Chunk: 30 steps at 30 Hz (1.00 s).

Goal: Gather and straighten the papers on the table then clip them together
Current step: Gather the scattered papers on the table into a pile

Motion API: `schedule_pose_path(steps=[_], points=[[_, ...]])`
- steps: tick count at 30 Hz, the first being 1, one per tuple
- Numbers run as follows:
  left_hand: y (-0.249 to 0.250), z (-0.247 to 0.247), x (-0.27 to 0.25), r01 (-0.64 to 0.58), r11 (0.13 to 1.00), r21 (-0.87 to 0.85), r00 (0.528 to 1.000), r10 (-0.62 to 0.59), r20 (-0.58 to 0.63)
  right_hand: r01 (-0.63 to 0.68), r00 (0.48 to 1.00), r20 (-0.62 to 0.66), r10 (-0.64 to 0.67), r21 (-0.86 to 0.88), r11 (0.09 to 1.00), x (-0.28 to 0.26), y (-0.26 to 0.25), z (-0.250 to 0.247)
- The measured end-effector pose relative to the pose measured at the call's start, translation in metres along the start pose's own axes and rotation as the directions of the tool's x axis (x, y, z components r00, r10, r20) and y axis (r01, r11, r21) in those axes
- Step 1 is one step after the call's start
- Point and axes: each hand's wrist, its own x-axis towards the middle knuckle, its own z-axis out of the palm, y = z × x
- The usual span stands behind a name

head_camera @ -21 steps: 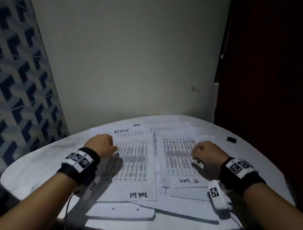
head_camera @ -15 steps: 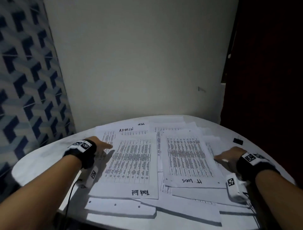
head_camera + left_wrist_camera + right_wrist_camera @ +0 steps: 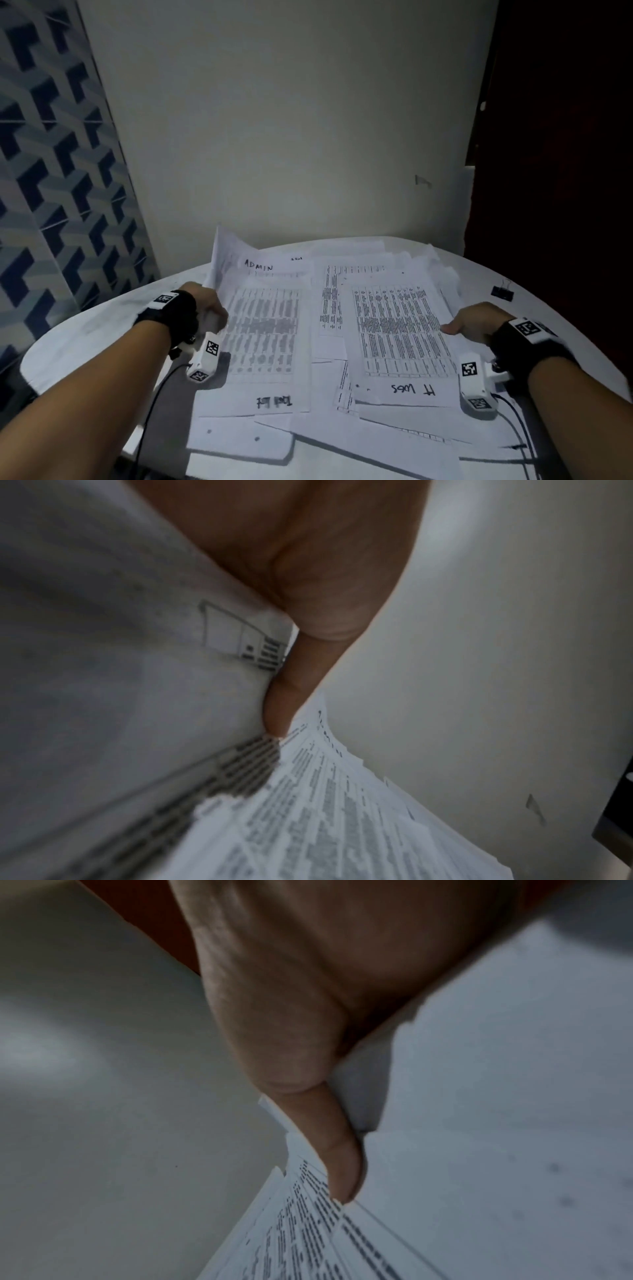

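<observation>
Several printed papers [image 3: 342, 325] lie spread and overlapping on a round white table [image 3: 85, 329]. My left hand [image 3: 210, 308] grips the spread's left edge, where one sheet [image 3: 222, 253] curls upward. In the left wrist view the thumb [image 3: 284, 696] presses on top of the papers [image 3: 325, 818]; the fingers beneath are hidden. My right hand [image 3: 469, 322] holds the right edge. In the right wrist view its thumb [image 3: 335, 1150] lies on top of the stacked sheets [image 3: 308, 1231]. A black binder clip [image 3: 502, 292] lies on the table beyond the right hand.
A plain wall [image 3: 274, 137] rises just behind the table. A blue patterned wall [image 3: 51, 171] stands on the left and a dark opening [image 3: 565, 171] on the right. Some sheets [image 3: 239, 442] overhang the near table edge. A wrist camera cable [image 3: 154, 394] trails there.
Both hands moved outward from the middle of the sheets to the spread's outer edges and took hold. The left edge sheet has lifted off the table.
</observation>
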Motion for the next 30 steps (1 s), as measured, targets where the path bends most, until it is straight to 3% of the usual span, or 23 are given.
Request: schedule_pose_path(steps=[9, 19, 30], points=[[-0.007, -0.066, 0.001, -0.140, 0.981, 0.134, 0.962, 0.166, -0.217, 0.118, 0.970, -0.203, -0.130, -0.070, 0.991, -0.017, -0.010, -0.042], [-0.013, -0.094, -0.003, -0.206, 0.963, 0.173, 0.915, 0.252, -0.316, 0.237, 0.920, -0.247, -0.306, -0.272, 0.933, -0.063, -0.067, -0.076], [-0.020, -0.100, -0.002, -0.216, 0.969, 0.119, 0.907, 0.244, -0.344, 0.271, 0.752, -0.481, -0.451, -0.397, 0.877, -0.092, -0.126, -0.129]])
